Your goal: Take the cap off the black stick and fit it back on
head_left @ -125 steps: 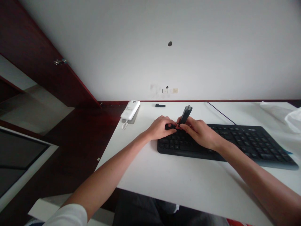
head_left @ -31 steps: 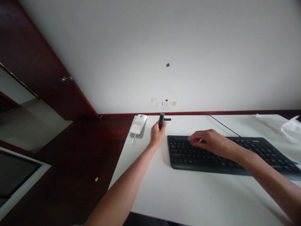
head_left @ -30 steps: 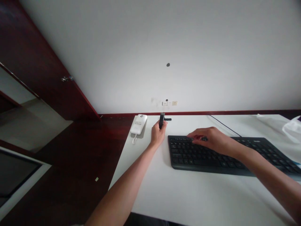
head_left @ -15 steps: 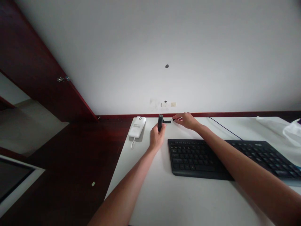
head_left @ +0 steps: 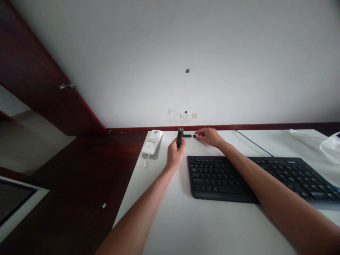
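My left hand (head_left: pixel 175 153) is closed around a black blocky object (head_left: pixel 180 137) held upright, its top end lighter and greyish. Its exact kind cannot be made out. Just right of it a short black strip (head_left: pixel 187 136) lies on the white table (head_left: pixel 170 226). A tiny black piece (head_left: pixel 194 136) rests beyond the strip's right end. Close to that piece are the fingertips of my right hand (head_left: pixel 209 136), thumb and forefinger apart with nothing seen held between them. My right forearm crosses above the black keyboard (head_left: pixel 217 177).
A white power bank (head_left: pixel 152 142) with a looped strap lies at the table's left back corner. A black cable (head_left: pixel 253 143) runs behind the keyboard. White crumpled material (head_left: pixel 330 147) sits at the right. Behind the table stands the wall with sockets (head_left: pixel 189 115).
My right hand has drawn slightly right, and the tiny black piece now shows clear of its fingertips. The left hand keeps its hold. The whole view has shifted a little.
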Motion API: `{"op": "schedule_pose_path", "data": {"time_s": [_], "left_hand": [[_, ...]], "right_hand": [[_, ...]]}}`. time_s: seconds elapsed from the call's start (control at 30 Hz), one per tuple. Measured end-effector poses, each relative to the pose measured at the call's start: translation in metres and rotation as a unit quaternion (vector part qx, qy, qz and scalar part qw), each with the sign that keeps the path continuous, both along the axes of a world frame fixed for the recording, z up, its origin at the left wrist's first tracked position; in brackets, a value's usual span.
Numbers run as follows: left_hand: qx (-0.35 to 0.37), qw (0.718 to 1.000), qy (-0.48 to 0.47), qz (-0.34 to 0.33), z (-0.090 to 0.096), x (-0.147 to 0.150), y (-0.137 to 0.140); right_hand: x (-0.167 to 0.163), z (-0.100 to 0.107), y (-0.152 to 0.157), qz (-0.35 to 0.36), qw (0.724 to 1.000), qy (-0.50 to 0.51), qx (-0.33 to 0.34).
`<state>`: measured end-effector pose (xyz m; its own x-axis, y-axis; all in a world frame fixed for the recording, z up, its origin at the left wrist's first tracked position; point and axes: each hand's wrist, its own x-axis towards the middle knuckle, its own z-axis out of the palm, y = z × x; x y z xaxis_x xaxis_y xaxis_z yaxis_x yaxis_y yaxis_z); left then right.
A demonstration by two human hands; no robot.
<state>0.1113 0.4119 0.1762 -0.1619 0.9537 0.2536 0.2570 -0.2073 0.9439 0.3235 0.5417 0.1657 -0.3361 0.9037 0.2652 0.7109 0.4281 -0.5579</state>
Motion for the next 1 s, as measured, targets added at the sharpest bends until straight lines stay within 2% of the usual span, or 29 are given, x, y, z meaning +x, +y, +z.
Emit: {"op": "schedule_pose_path", "data": {"time_s": [0.13,1.0], "left_hand": [[0.001,1.0,0.009,0.001,0.003,0.0,-0.001],[0.007,1.0,0.029,0.003,0.008,0.002,-0.004]], "right_hand": [[-0.004,0.004,-0.004,-0.022,0.999,-0.004,-0.028],[-0.014,0.012,-0.007,-0.04,0.998,-0.002,-0.048]]}}
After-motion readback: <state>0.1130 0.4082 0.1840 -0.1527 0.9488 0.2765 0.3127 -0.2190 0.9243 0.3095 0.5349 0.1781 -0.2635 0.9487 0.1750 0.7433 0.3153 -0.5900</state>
